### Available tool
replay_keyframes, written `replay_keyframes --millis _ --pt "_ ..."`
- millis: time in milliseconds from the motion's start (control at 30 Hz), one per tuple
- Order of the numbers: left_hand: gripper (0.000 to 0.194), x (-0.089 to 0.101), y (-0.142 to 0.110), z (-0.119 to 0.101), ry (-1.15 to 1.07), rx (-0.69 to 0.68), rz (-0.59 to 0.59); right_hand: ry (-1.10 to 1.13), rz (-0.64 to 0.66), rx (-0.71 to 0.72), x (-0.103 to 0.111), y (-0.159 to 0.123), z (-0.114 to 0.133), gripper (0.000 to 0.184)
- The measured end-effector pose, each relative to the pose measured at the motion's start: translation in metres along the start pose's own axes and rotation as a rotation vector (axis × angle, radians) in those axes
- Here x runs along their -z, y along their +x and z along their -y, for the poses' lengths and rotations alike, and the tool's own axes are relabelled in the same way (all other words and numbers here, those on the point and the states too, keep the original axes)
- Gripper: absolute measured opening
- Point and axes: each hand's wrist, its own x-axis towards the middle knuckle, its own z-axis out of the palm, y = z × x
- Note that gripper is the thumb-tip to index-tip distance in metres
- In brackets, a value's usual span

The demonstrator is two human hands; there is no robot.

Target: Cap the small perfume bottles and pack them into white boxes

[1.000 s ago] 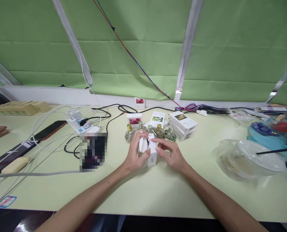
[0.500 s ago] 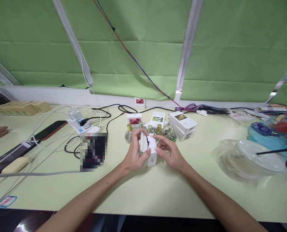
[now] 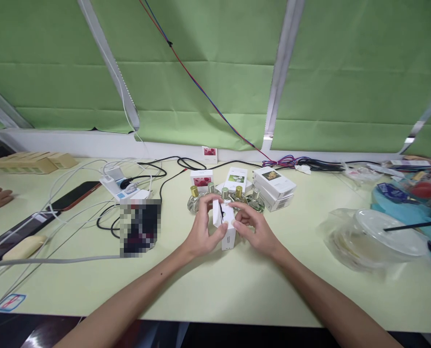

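On the worktop (image 3: 251,295), just before five capped bottles (image 3: 225,194), a white carton (image 3: 229,238) sits between both grips: the left hand (image 3: 202,231) holds its left side, the right hand (image 3: 256,231) its right, seemingly touching the opened top.

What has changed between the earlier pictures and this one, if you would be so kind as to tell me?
The left-side flap of the white box has swung slightly to the right. Nothing was taken hold of or let go; the left hand and the right hand stay on the box. The bottles and the stacked boxes have not moved.
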Motion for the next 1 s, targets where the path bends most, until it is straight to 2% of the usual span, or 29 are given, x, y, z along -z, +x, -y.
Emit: replay_keyframes --millis 500,667,1000 --pt "0.041 0.0037 0.0056 -0.0056 0.098 -0.015 0.102 -0.005 -0.028 -0.011 -0.0006 -0.0003 0.0011 0.043" --pt "0.039 0.0035 0.0063 -0.0070 0.110 -0.015 0.103 0.000 -0.061 -0.003 -0.0002 -0.0004 0.0022 0.038" --pt "0.038 0.0098 0.0071 -0.0049 0.110 -0.047 0.119 -0.025 -0.017 0.012 -0.0010 -0.0004 0.0038 0.036"
